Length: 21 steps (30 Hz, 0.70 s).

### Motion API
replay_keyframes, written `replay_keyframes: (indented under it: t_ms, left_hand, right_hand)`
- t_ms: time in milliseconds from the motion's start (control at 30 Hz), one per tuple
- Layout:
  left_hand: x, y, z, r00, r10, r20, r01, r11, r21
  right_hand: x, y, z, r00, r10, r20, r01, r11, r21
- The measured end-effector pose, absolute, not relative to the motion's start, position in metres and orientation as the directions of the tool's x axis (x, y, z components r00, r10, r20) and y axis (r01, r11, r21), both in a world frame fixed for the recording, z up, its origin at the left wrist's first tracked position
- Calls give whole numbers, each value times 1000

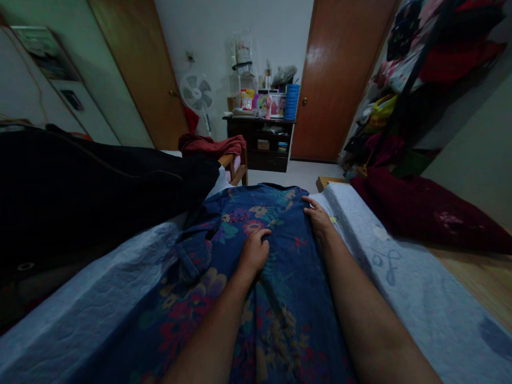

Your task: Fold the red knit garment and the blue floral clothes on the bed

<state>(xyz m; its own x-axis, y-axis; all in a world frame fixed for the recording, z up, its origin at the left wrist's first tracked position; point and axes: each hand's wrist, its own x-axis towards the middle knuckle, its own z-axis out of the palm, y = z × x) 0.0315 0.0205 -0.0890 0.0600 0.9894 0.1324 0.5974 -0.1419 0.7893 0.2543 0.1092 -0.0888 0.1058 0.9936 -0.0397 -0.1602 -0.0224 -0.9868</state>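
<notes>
A long dark-blue garment [280, 256] with a colourful flower print lies spread out in front of me, its collar end pointing away. On its left side a short sleeve [194, 256] is bent down along the body. My left hand [255, 252] rests on the middle of the cloth, thumb and forefinger apart; its other fingers are mostly hidden from view. At the garment's upper right edge, my right hand [319, 217] touches the fabric with thumb and forefinger spread. No right sleeve shows.
Dark clothing [100, 186] is heaped at left. A maroon folded cloth [432, 210] lies right, on the pale bedding [384, 261]. Beyond stand a wooden frame with a red cloth [212, 145], a fan [198, 93], a dark cabinet [256, 144] and a wooden door [332, 80].
</notes>
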Motion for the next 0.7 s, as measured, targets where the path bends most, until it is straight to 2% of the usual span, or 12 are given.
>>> replay_keyframes:
  t_ms: [67,167,333,400,533,633,700]
  left_hand:
    - [32,19,-86,13,994,107,630,-91,771]
    - [33,16,-84,14,991,132,689,-106,717]
    - [35,11,-87,61,954,292,828,-212,519]
    - [36,11,-88,116,937,329,836,-271,478]
    - [36,13,-91,210,938,277,824,-322,465]
    - [35,13,-91,185,949,256,848,-285,447]
    - [34,12,-89,153,957,245,862,-251,441]
  right_hand:
    - [252,108,-88,117,990,-81,-248,-50,-967]
    - [249,105,-86,70,992,-108,-280,-85,-956]
    - [251,101,-81,-1,994,-108,-232,-105,-967]
    - [254,104,-81,59,992,-116,-189,-103,-977]
    - [257,111,-88,223,973,-56,-27,-52,-998]
    - [254,116,-94,178,984,1,-2,1,-1000]
    - [252,118,-97,128,986,105,83,95,-992]
